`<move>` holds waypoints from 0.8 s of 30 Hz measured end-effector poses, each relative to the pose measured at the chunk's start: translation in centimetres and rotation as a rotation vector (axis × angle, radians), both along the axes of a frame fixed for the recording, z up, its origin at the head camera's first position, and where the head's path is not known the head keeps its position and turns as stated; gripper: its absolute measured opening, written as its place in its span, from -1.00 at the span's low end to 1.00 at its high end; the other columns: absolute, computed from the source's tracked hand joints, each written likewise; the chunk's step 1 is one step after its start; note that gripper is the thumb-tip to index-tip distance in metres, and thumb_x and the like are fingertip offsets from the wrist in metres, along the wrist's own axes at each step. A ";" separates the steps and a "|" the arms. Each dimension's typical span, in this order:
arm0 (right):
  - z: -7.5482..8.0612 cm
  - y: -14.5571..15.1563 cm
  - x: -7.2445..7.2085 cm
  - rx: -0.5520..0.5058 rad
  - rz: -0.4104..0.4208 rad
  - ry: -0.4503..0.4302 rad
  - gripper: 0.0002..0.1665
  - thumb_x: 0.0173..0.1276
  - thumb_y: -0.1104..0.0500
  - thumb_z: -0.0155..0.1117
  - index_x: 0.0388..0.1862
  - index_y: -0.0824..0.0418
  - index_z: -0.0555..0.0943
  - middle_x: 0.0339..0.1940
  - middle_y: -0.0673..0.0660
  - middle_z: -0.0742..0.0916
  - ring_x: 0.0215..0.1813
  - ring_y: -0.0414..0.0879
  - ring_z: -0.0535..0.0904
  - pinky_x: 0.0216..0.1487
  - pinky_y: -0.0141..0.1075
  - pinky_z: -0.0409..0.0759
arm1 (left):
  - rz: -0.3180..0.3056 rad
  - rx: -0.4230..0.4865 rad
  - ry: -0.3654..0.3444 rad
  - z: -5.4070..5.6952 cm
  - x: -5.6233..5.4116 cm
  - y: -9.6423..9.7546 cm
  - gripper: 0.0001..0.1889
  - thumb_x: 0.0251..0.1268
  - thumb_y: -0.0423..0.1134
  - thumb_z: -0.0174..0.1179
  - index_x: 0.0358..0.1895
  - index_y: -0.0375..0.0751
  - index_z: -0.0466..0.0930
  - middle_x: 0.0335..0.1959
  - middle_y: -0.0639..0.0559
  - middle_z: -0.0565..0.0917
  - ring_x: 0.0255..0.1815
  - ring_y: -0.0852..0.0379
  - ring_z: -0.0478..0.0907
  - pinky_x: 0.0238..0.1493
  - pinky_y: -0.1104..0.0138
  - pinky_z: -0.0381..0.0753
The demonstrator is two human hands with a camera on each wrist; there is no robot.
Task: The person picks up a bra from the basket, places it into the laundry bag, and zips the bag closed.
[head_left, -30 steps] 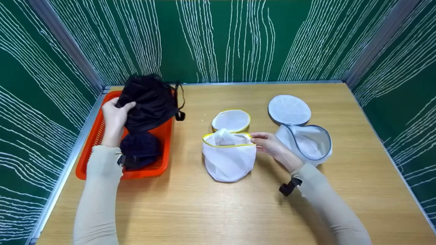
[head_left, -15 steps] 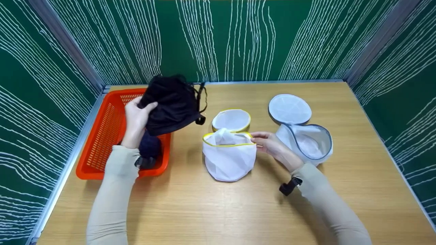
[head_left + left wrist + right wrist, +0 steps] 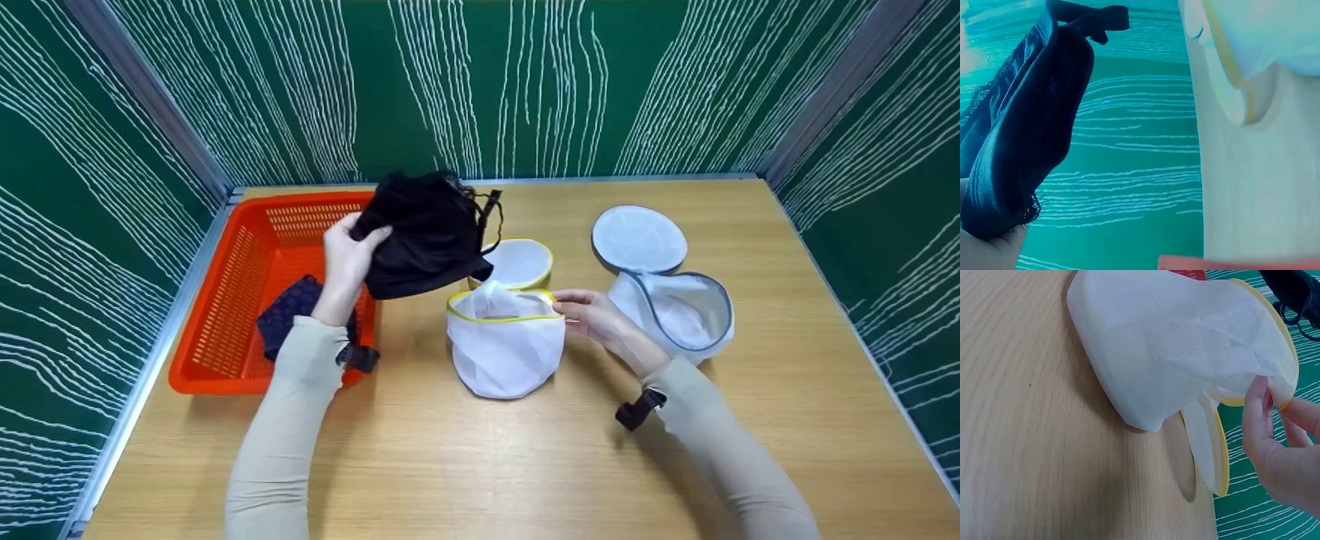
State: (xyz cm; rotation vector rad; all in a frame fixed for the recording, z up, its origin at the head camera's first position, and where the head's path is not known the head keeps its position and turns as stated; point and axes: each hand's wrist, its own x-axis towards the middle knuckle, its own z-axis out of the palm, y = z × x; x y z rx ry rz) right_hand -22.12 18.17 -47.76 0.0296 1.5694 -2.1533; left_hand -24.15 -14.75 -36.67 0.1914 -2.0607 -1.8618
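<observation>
My left hand [image 3: 349, 251] pinches a black garment [image 3: 424, 236] with lace trim and thin straps, held up between the basket and the mesh bag. In the left wrist view the garment [image 3: 1027, 124] hangs folded over, lace along its edge. A white mesh laundry bag [image 3: 506, 360] with yellow trim stands with its mouth open and its round lid [image 3: 521, 262] folded back behind it. The garment's straps pass in front of part of that lid. At the bag's right rim, my right hand [image 3: 592, 319] pinches the yellow edge between thumb and fingers; the right wrist view shows this grip on the mesh bag [image 3: 1185, 337].
An orange plastic basket [image 3: 217, 330] stands at the left, with a dark patterned cloth [image 3: 289, 311] inside. On the right sits another white mesh bag [image 3: 637, 300] with grey-blue trim, its lid [image 3: 640, 238] laid back. Green walls with white lines border the wooden table [image 3: 480, 465].
My left hand has carried the black garment rightward, out from over the basket toward the yellow-trimmed bag. The cloth in the basket shows more now. My right hand stays at the bag's rim.
</observation>
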 end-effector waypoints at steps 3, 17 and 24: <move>0.0 0.0 0.0 0.003 0.006 0.009 -0.67 0.25 0.44 -0.01 -0.42 0.09 0.63 -0.40 -0.01 0.67 -0.34 -0.21 0.58 -0.27 -0.40 0.55 | -0.020 0.000 0.020 -0.4 -0.1 0.6 -0.81 -0.14 -0.51 0.27 -0.36 -0.46 0.54 -0.49 0.03 0.54 -0.45 0.23 0.41 -0.34 0.44 0.41; 0.0 0.0 0.0 -0.024 0.017 0.019 -0.68 0.25 0.44 -0.01 -0.39 0.11 0.63 -0.39 0.01 0.67 -0.34 -0.21 0.58 -0.25 -0.40 0.55 | -0.102 -0.112 0.128 -2.4 -0.2 3.0 -0.82 -0.14 -0.50 0.29 -0.38 -0.49 0.57 -0.47 -0.10 0.61 -0.44 0.25 0.46 -0.30 0.45 0.43; -1.5 0.6 -0.4 -0.114 0.082 0.138 -0.81 0.07 0.23 0.30 -0.27 0.17 0.61 -0.33 0.01 0.67 -0.28 -0.20 0.58 -0.21 -0.40 0.54 | -0.192 -0.180 0.119 -3.3 -0.2 3.3 -0.82 -0.10 -0.46 0.29 -0.36 -0.46 0.59 -0.40 -0.17 0.63 -0.35 0.14 0.50 -0.22 0.40 0.46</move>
